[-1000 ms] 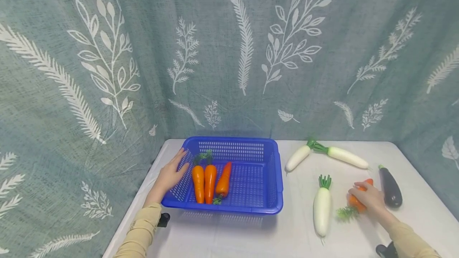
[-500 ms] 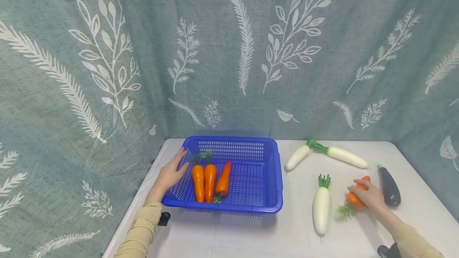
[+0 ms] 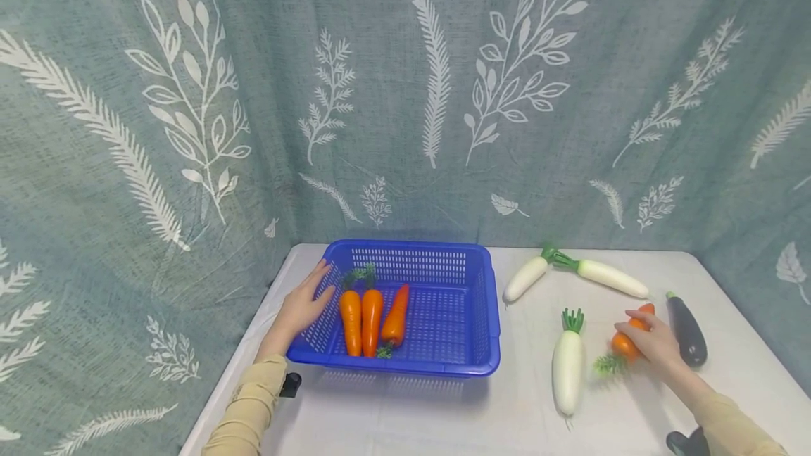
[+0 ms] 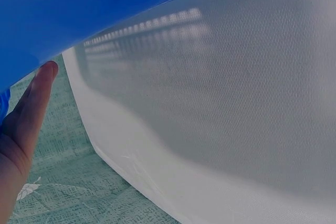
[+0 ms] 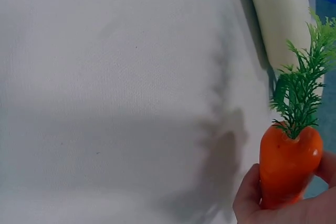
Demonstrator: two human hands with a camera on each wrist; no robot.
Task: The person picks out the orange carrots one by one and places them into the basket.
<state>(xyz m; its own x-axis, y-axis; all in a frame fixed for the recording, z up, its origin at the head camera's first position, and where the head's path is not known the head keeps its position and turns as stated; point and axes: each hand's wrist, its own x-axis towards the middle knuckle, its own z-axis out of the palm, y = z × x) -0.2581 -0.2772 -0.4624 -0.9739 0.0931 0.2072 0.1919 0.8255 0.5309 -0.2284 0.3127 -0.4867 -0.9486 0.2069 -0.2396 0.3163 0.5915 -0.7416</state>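
Note:
My right hand [image 3: 652, 343] grips an orange carrot [image 3: 625, 347] between thumb and fingers on the right of the table. In the right wrist view the carrot [image 5: 287, 166] hangs leafy green end forward, its shadow falling apart from it on the white surface. On the left, my left hand [image 3: 305, 307] rests at the left rim of a blue perforated basket [image 3: 405, 369], fingers fairly straight. The left wrist view has one straight finger [image 4: 39, 100] against the basket's blue outer side [image 4: 94, 9]. Inside the basket lie three carrots [image 3: 371, 322] at the left.
A white radish [image 3: 568, 371] lies left of my right hand. Two more radishes, one slanted [image 3: 526, 279] and one long [image 3: 611, 277], lie behind with their green tops meeting. An eggplant [image 3: 687, 329] is just right of the hand. A leaf-patterned curtain [image 3: 393, 90] surrounds the table.
My right hand has taken a fuller hold of the carrot, which has shifted slightly up in the head view. The left hand and basket stay in place.

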